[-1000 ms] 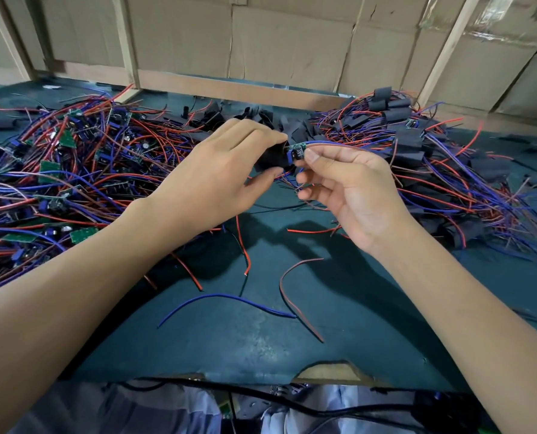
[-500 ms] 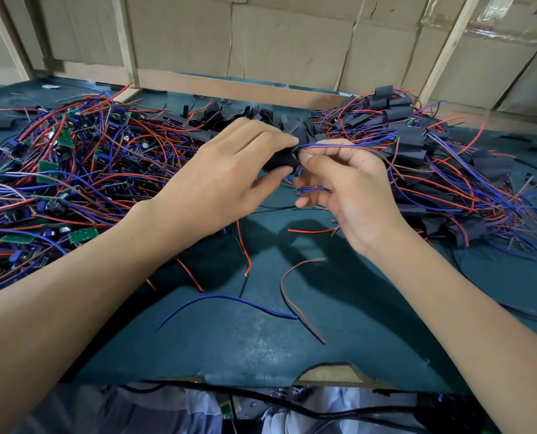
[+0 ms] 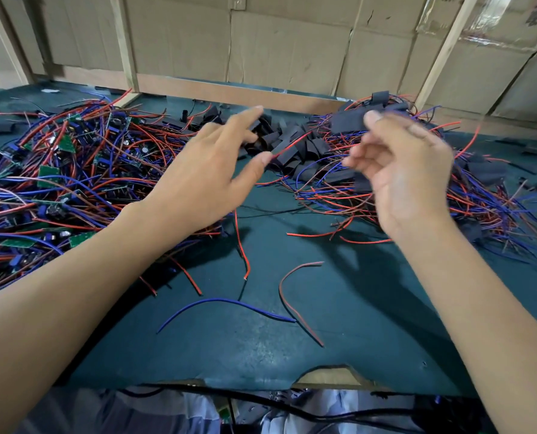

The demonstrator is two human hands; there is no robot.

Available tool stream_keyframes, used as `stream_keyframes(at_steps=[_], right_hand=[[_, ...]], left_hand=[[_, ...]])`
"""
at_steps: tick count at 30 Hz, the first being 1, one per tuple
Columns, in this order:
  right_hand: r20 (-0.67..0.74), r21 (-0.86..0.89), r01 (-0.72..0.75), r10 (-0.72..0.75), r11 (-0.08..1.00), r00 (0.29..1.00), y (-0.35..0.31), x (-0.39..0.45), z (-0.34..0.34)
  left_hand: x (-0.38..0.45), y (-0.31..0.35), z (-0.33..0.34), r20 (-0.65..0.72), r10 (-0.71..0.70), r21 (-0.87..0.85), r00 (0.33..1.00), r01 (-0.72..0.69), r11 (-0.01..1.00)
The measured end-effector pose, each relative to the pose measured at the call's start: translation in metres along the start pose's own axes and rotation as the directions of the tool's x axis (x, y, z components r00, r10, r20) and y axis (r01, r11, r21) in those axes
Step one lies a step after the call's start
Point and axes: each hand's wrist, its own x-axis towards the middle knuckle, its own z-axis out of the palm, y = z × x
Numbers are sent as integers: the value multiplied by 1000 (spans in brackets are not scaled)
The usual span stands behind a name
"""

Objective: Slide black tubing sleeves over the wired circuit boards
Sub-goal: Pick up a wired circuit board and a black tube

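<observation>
Sleeved board [image 3: 350, 120]: flat matte black tube, blurry, pinched at right hand [image 3: 408, 170] fingertips, blue wires trailing. Left hand [image 3: 207, 173] spread, holding nothing, reaching toward loose black sleeves [image 3: 292, 145] between both hands.

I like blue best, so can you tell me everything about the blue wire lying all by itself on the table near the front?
The loose blue wire is a thin, bendy strand in blue plastic-looking insulation. It lies flat on the dark green table mat, curved in a shallow arch between the two forearms. Its left end points down toward the person; its right end darkens and meets a loose red wire lying beside it. No circuit board or black sleeve is on it, and neither hand touches it.
</observation>
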Motion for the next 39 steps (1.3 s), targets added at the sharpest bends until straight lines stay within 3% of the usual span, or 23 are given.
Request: stream_keyframes(at_steps=[3, 6, 11, 14, 17, 19, 22, 25, 29, 33, 36, 39], right_hand=[[-188, 51, 10, -1, 999, 982, -16, 19, -22], [-318, 33, -46, 54, 998, 947, -16, 32, -43], [-370, 209, -47, 124, 977, 921, -12, 32, -48], [-392, 167, 6, 61, 986, 918, -16, 25, -38], [-306, 16, 22, -16, 1000, 952, -18, 17, -27], [-192, -82, 104, -118, 991, 974, -14, 8, -17], [32, -241, 236, -236, 941, 971, -1, -7, -1], [249, -406, 322, -236, 855, 939, 18, -20, 5], [384, -553, 363, -157, 750, 910, 32, -31, 8], [376, -625, 382, -167, 681, 911, 35, -30, 5], [429, -573, 517, -306, 635, 850, 29, -29, 5], [576, -581, 619, -270, 528, 771, 20, -16, -5]], left_hand=[[1, -18, 3, 106, -288, 315, 952, 243, 917], [0, -28, 5, 191, -457, 632, 869, 247, 734], [5, -25, 6, 244, -430, 650, 869, 182, 737], [4, -27, 5, 260, -424, 637, 868, 175, 750], [3, -26, 5, 310, -434, 645, 846, 149, 750], [3, -23, 4, 398, -408, 573, 822, 124, 810], [4, -26, -8, 618, -232, 353, 752, -2, 936], [6, -31, -27, 717, -116, 118, 687, 44, 992], [7, -31, -33, 649, -60, 143, 759, -44, 989], [4, -23, -21, 341, 151, 51, 928, -179, 983], [5, -14, -16, 191, 273, -42, 943, -270, 962], [3, -7, -14, 177, 357, -8, 917, -361, 932]])
